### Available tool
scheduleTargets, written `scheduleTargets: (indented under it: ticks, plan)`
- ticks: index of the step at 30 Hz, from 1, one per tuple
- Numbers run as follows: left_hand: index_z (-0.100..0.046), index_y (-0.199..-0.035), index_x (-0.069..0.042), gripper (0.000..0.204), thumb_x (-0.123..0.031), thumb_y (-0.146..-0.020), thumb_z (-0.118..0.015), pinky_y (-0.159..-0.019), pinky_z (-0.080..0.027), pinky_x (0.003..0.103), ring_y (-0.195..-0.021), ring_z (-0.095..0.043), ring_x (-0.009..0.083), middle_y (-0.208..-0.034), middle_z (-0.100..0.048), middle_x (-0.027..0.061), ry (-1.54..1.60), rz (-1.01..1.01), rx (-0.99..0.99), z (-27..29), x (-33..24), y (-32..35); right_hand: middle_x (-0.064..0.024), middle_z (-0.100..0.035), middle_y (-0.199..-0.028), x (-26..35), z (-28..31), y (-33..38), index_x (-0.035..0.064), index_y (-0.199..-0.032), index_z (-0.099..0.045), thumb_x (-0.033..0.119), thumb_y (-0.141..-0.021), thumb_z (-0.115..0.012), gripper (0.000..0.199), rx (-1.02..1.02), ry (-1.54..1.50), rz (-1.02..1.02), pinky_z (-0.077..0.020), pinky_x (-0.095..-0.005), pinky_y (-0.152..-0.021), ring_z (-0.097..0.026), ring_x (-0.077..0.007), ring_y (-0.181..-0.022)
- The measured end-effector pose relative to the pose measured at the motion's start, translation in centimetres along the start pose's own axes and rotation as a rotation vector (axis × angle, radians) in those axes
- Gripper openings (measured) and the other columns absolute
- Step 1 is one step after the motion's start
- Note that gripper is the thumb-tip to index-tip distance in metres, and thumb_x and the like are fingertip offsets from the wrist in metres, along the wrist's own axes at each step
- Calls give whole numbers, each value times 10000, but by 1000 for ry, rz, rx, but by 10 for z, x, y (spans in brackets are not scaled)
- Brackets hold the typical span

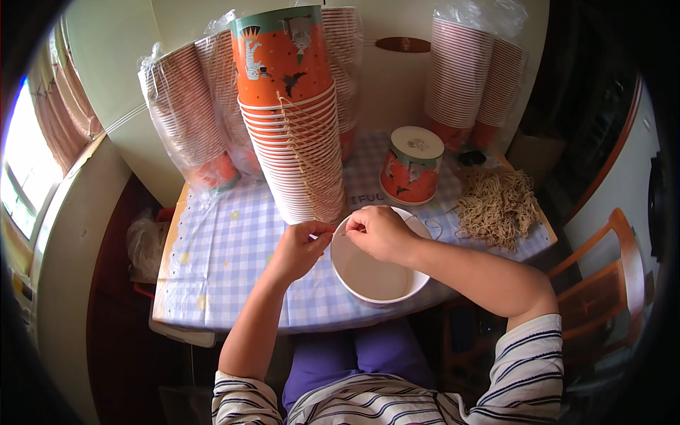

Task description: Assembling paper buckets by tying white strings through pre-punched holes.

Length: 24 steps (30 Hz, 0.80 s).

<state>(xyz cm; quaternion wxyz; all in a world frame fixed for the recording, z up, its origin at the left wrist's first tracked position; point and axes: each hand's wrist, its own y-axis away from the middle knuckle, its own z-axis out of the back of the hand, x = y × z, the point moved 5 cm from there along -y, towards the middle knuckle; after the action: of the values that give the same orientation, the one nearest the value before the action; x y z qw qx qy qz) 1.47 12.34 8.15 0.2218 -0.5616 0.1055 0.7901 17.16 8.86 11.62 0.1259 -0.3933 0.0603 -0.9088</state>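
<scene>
A round paper bucket with a white inside stands mouth up at the table's near edge. At its left rim my left hand is closed in a pinch; what lies between the fingertips is too small to make out. My right hand reaches over the bucket's far rim, thumb and fingers pinched at the left rim close to the left fingertips. A thin beige cord trails out beyond the right hand in a loose loop, and the right fingers seem closed on it. The fingers hide the cord's end.
A tall stack of nested orange paper buckets, hung with cords, rises behind my left hand. An upside-down bucket and a heap of beige cords are at the right. Plastic-wrapped bucket stacks line the back of the checked tablecloth.
</scene>
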Motion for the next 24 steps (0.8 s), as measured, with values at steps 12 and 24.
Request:
scheduleTargets:
  ticks: [12, 24]
  plan:
    - [-655, -1009, 6, 209, -109, -852, -580, -572, -462, 249, -632, -553, 85, -744, -639, 53, -29, -3, 69, -2, -4, -2, -134, -653, -771, 0, -2, -1, -6, -783, -649, 112, -767, -624, 121, -32, 0, 7, -488, -341, -640, -633, -240, -694]
    - [-658, -1027, -5, 230, -128, -848, -582, -592, -470, 251, -638, -558, 90, -720, -631, 52, -51, 22, 131, -2, -3, -5, -122, -648, -693, 1, -4, -1, 3, -741, -643, 118, -762, -618, 119, -52, 53, 3, -485, -344, -598, -628, -244, -630]
